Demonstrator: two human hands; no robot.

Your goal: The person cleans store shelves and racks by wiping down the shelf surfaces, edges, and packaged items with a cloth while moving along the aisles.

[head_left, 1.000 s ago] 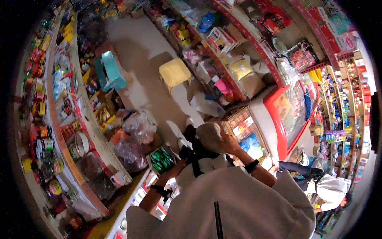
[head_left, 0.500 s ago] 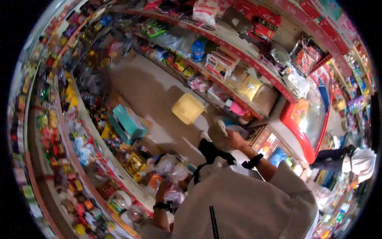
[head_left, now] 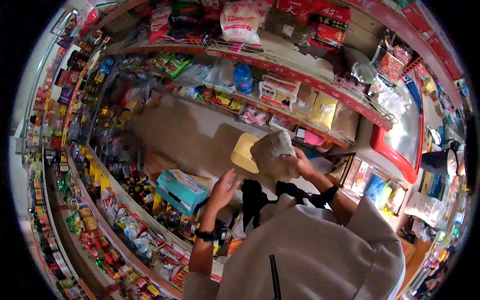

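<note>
Left hand (head_left: 222,194) has come forward, spread (right hand (head_left: 303,166) still pinches the grey item (head_left: 271,151)).

Upper shelf (head_left: 316,83) loaded with white bag (head_left: 241,22); lower shelf (head_left: 311,128) with blue bottle (head_left: 243,78), yellow packet (head_left: 325,109); floor (head_left: 185,125) occupied by yellow stool (head_left: 244,154).

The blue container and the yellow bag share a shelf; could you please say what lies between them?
In the head view, white printed packages and a brownish packet stand between the blue container and the yellow bag.
</note>
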